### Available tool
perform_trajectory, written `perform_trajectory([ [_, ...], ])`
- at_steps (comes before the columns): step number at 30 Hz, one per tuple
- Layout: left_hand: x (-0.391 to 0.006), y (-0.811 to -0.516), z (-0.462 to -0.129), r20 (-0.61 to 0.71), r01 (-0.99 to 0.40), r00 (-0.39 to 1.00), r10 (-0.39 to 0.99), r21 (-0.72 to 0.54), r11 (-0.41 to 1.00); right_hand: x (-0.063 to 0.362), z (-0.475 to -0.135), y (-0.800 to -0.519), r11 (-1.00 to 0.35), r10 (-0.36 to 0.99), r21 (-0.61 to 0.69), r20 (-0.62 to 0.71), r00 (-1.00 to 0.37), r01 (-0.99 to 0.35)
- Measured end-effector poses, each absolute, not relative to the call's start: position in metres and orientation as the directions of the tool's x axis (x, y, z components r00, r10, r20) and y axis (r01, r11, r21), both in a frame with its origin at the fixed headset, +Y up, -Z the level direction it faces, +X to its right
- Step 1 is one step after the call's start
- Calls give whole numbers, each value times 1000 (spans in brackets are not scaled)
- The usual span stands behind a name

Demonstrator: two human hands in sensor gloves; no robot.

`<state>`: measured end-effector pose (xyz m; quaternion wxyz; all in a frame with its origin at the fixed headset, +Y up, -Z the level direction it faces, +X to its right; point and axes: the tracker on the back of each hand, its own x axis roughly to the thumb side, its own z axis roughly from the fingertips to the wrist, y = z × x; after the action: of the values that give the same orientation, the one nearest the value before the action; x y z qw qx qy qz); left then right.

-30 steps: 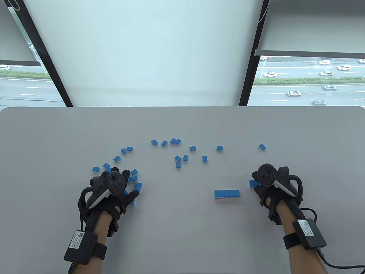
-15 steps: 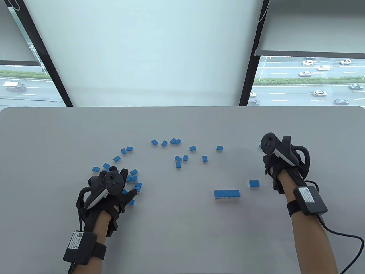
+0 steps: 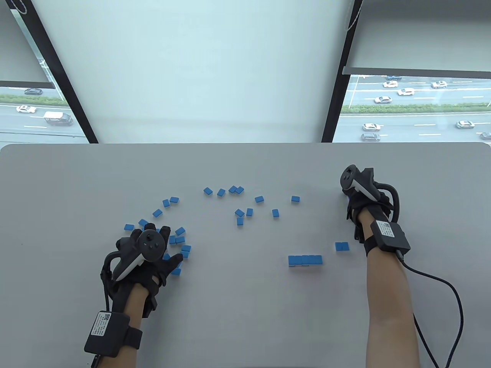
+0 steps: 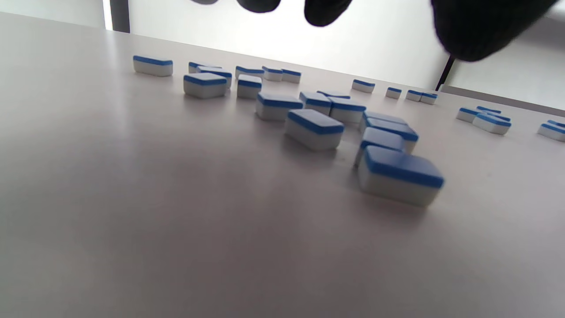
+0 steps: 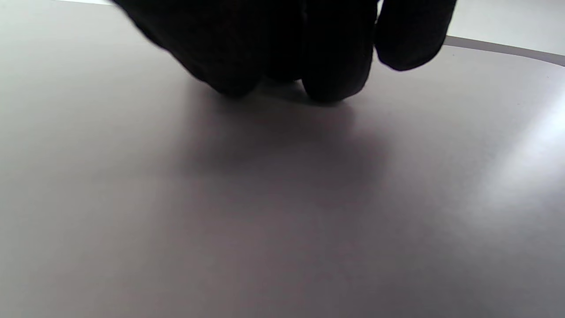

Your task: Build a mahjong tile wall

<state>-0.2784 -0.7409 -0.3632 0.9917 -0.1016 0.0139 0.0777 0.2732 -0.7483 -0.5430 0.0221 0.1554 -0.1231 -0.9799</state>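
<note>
Blue-backed mahjong tiles lie on the grey table (image 3: pixel 245 314). A short row of several tiles (image 3: pixel 305 260) stands front centre-right, with a pair of tiles (image 3: pixel 341 246) just to its right. My left hand (image 3: pixel 170 245) hovers open, fingers spread, over a cluster of loose tiles (image 3: pixel 180 240); in the left wrist view the fingertips (image 4: pixel 326 9) hang above that cluster (image 4: pixel 314 128) without touching it. My right hand (image 3: pixel 351 195) is far right, its fingers (image 5: pixel 335 75) bunched tip-down on the table where a lone tile lay; the tile is hidden under them.
More loose tiles (image 3: pixel 239 212) are scattered across the middle of the table, one of them (image 3: pixel 295 199) left of my right hand. The right glove's cable (image 3: pixel 441 280) trails along the table toward the front right corner.
My right hand left the pair of tiles by the row, moved away to the far right and came down over the lone tile there. My left hand shifted only slightly over its cluster.
</note>
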Motion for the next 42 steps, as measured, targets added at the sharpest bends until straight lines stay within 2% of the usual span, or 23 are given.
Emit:
perform_trajectory([
  [7, -279, -741, -363, -45, -159, 987, 153, -202, 966, 277, -535, -742, -958, -94, 288, -286, -953, 8],
  [12, -278, -742, -363, -39, -165, 986, 160, -209, 964, 280, -514, -713, -969, -77, 245, -247, -966, 15],
  [20, -278, -744, -362, -33, -184, 983, 181, -222, 958, 283, -458, -655, -998, -28, 60, -158, -987, 19],
  [26, -275, -742, -361, -18, -191, 981, 191, -216, 958, 280, -413, -639, -991, 43, -130, -106, -993, -29],
  [29, -273, -743, -362, -11, -188, 982, 190, -219, 957, 280, -392, -644, -977, 95, -201, -106, -990, -72],
  [34, -271, -744, -363, -5, -188, 981, 192, -228, 955, 278, -374, -671, -969, 130, -225, -112, -985, -102],
  [42, -269, -747, -365, -2, -185, 982, 190, -245, 952, 283, -381, -730, -988, 151, -28, -144, -978, -149],
])
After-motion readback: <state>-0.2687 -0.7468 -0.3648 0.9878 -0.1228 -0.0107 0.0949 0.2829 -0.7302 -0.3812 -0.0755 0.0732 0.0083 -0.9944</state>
